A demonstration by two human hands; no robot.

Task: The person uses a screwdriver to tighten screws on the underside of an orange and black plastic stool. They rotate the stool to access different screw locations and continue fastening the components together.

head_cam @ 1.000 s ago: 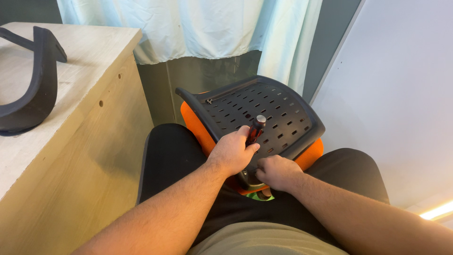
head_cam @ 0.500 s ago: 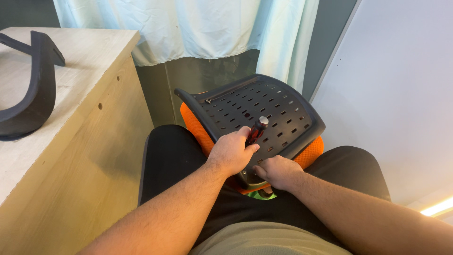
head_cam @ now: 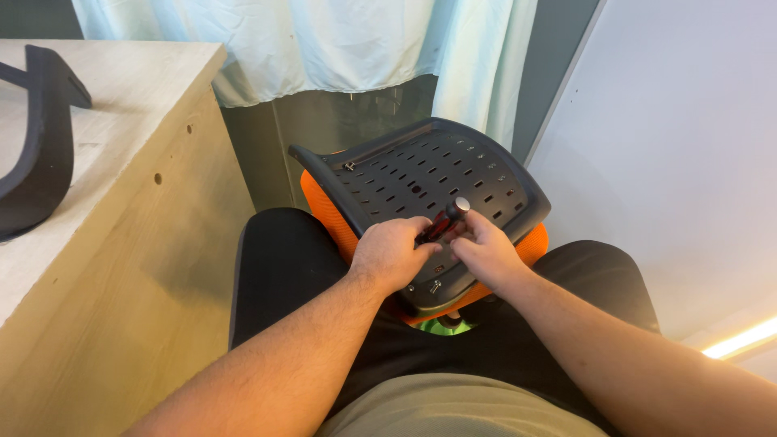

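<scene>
A black perforated chair seat base (head_cam: pixel 429 178) with an orange cushion (head_cam: pixel 324 202) beneath lies upside down across my lap. My left hand (head_cam: pixel 392 252) grips the dark red handle of a screwdriver (head_cam: pixel 443 220) with a silver end cap, held against the base. My right hand (head_cam: pixel 486 251) rests right beside it, fingers touching the screwdriver handle. A silver screw (head_cam: pixel 435 286) sticks up from the base just below my hands. The tool's tip is hidden by my fingers.
A light wooden desk (head_cam: pixel 105 243) stands at the left with a curved black chair part (head_cam: pixel 40 146) on top. Pale curtains (head_cam: pixel 324 40) hang behind. A white wall panel (head_cam: pixel 672 146) is at the right.
My right hand has come up from the base's near edge to the screwdriver handle beside my left hand. The screwdriver is tilted lower.
</scene>
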